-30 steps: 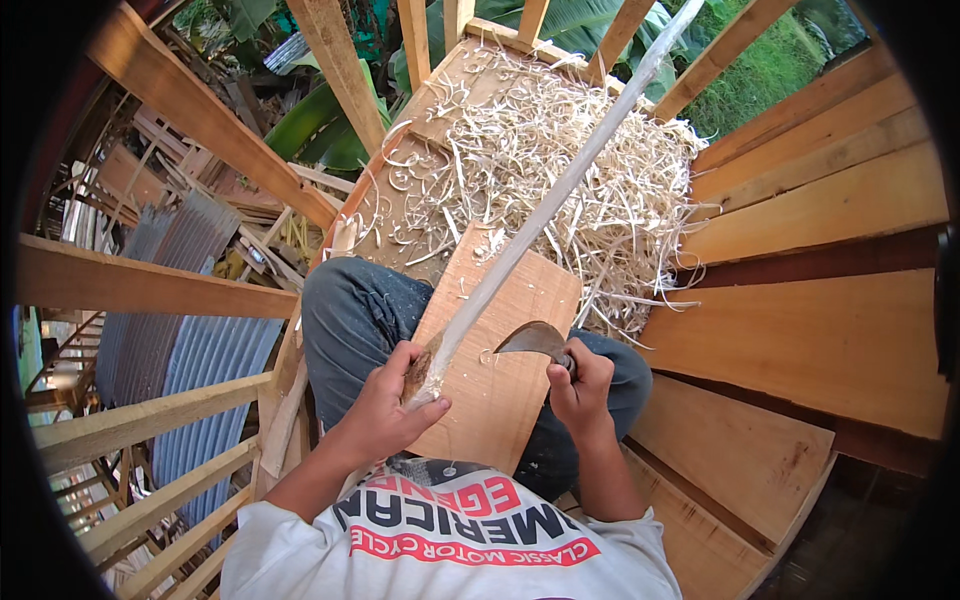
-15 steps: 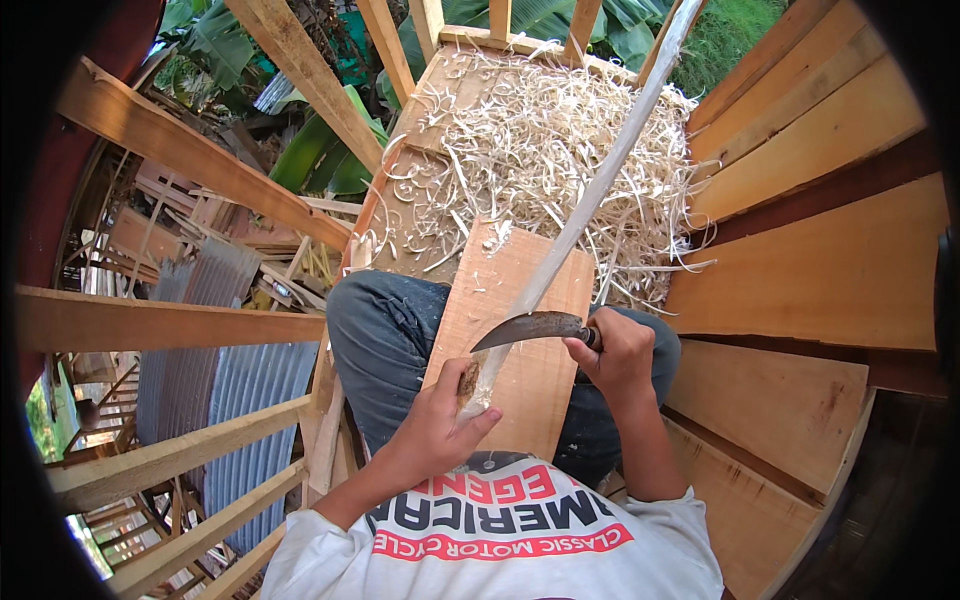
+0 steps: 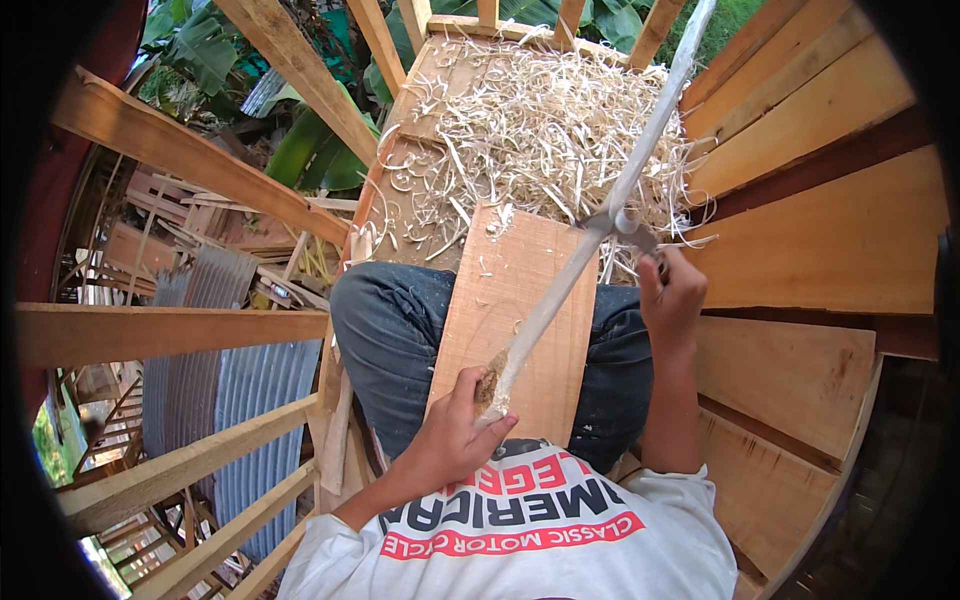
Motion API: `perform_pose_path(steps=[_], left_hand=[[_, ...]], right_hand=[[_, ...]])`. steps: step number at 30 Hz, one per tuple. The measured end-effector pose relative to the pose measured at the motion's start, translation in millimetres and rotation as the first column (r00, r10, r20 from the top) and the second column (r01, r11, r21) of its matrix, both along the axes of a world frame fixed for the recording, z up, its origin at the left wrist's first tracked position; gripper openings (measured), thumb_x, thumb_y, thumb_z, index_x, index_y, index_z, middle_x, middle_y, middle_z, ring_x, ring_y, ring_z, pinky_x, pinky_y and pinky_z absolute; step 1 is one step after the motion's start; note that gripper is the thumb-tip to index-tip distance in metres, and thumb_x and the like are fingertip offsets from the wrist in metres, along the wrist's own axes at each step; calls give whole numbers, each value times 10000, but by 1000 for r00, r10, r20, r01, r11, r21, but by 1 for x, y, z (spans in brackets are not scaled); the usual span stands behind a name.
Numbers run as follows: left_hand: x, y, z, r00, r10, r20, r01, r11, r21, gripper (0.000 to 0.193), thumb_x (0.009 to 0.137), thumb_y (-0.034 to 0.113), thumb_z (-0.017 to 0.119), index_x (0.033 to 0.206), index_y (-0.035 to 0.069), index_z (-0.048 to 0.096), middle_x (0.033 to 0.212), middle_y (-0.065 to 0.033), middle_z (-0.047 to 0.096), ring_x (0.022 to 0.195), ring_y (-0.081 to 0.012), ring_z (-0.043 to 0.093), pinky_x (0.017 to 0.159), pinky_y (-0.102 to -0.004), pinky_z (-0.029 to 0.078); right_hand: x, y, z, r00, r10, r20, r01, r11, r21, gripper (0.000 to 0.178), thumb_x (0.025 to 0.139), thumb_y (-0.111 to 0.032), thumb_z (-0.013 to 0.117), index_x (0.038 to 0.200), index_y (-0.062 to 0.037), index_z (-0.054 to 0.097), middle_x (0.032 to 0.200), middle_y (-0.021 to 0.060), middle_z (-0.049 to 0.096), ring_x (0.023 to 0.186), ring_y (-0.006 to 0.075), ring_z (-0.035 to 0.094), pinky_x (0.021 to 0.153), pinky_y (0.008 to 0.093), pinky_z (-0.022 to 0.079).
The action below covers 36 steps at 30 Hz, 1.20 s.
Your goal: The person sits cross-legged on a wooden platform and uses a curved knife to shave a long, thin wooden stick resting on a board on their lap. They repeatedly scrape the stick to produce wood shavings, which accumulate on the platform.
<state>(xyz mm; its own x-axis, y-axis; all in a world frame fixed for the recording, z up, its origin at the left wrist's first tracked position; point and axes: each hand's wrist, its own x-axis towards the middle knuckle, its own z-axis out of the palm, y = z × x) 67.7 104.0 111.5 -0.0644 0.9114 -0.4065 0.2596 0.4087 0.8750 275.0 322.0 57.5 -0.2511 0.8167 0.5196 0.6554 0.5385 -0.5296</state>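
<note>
Pole (image 3: 590,235) end in left hand (image 3: 455,435), blade (image 3: 630,225) by right hand (image 3: 672,295)

Pale shavings (image 3: 545,130) lie heaped on the wooden platform (image 3: 800,230) beyond my knees, spilling toward its left edge. A board (image 3: 510,290) rests across my jeans (image 3: 385,330), and plank steps (image 3: 790,370) curve down on my right. To my left, past the wooden rails (image 3: 170,335), I see corrugated sheets (image 3: 250,400), scrap timber (image 3: 200,230) and green leaves (image 3: 205,50) below.
</note>
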Motion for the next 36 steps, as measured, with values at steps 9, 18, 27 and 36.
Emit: perform_pose_path(steps=[9,18,27,36], left_hand=[[-6,-14,-17,1000,-23,16,24,999,-43,446,859,227,656,1145,-15,415,837,-186,612,776,-245,630,701,-332,478],[-17,3,-37,999,48,8,-48,994,97,423,857,207,656,1118,-33,425,826,-184,612,765,-227,624,676,-335,479],[5,-8,-26,987,-76,-142,78,997,5,490,877,246,639,1180,-44,386,798,-253,613,748,-383,650,654,-388,493],[2,-5,-25,999,-44,7,44,995,-86,405,882,186,620,1156,-31,416,888,-107,587,810,-139,548,725,-280,444]], right_hand=[[24,1,5,984,-91,-151,40,950,-310,468,886,-359,641,642,10,488,488,108,369,440,201,341,446,361,312],[-39,-94,-10,984,167,59,-138,930,-340,285,741,-171,725,579,-55,521,484,108,493,432,280,541,425,351,420],[-8,-28,-18,951,-273,142,307,871,-383,261,740,-234,698,621,-23,598,579,161,586,610,373,616,558,425,493],[1,-35,-13,943,-255,212,317,880,-352,250,771,-228,688,628,-48,589,568,131,584,576,340,608,532,417,476]])
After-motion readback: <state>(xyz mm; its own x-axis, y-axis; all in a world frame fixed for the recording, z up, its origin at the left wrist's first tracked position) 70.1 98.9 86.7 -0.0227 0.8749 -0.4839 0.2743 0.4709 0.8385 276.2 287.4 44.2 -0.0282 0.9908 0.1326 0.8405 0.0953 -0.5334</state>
